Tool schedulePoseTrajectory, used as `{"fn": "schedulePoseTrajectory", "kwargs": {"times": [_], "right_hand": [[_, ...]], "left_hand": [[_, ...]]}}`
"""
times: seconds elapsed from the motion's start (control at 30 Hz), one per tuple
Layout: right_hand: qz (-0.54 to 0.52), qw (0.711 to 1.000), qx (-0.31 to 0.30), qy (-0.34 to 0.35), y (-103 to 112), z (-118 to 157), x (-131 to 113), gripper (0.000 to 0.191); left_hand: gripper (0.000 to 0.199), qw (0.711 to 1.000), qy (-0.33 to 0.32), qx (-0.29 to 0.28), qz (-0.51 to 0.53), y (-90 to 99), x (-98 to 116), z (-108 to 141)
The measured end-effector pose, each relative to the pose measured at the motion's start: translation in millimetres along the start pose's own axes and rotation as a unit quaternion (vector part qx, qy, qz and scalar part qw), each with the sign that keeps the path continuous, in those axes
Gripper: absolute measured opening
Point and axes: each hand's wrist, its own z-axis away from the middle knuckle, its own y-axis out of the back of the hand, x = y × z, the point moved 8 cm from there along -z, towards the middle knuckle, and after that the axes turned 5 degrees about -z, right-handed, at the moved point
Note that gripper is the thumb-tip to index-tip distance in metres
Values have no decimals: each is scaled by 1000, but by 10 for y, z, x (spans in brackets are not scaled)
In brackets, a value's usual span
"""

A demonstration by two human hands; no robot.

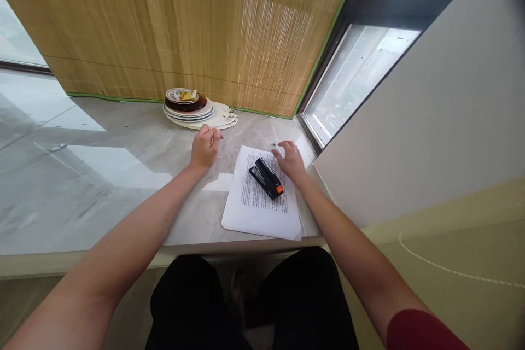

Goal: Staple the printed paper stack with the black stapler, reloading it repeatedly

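Note:
A black stapler (266, 178) with an orange end lies across printed white paper sheets (250, 221) near the counter's front edge. My right hand (291, 159) rests at the upper right corner of the sheets, its thumb and forefinger apart. Close to those fingertips is a small dark item (274, 145), too small to name. To the left of the paper, my left hand (205, 147) sits on the counter with its fingers curled in. Whatever the left palm may contain is hidden.
A stack of plates (188, 112) with a small yellow packet (188, 95) on top stands behind my left hand. The grey counter (123, 213) meets a white wall (430, 120) and window (353, 76) at right. A bamboo blind (184, 22) hangs behind.

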Motion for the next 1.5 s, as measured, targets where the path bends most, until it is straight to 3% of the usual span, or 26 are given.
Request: {"fn": "schedulePoseTrajectory", "kwargs": {"times": [0.13,0.23,0.33,0.5,0.63,0.73,0.87,0.93,1.07,1.13,1.2,1.3,1.37,1.47,1.5], "right_hand": [[81,990,-114,-3,-568,-244,-13,80],[107,980,-165,38,-863,-329,-211,81],[106,973,-185,84,-1139,-367,-592,80],[57,969,-190,146,-1624,-263,-1429,77],[30,968,-179,175,-1784,-121,-1823,70],[13,968,-183,169,-1722,-53,-1754,69],[9,976,-181,119,-1473,-45,-1318,67],[8,980,-172,104,-1331,-55,-1119,65],[-25,987,-123,97,-995,-36,-911,57],[-49,992,-72,92,-740,40,-841,45],[-68,994,-24,85,-462,197,-757,39],[-100,989,-17,104,-186,563,-679,39],[-160,974,-55,148,-136,840,-709,27],[-165,960,-111,195,-199,1148,-762,49],[-155,962,-118,192,-228,1192,-751,47]], "left_hand": [[38,1000,11,6,0,3,-37,-3],[38,1000,25,18,0,9,-82,-14],[39,998,42,42,-2,64,-138,-30],[44,987,85,130,-34,326,-267,-32],[44,975,134,165,-68,477,-400,-23],[44,969,156,176,-81,529,-467,-22],[42,977,137,150,-65,482,-457,-47],[39,987,115,95,-51,373,-407,-58],[27,993,44,-96,-50,35,-183,43],[17,989,12,-135,-56,2,-50,165],[19,987,-8,-146,-61,51,59,325],[32,985,-33,-153,-68,169,176,648],[38,979,-34,-181,-87,189,200,901],[43,959,-33,-247,-131,123,220,1233],[49,953,-32,-259,-153,108,230,1301]]}}
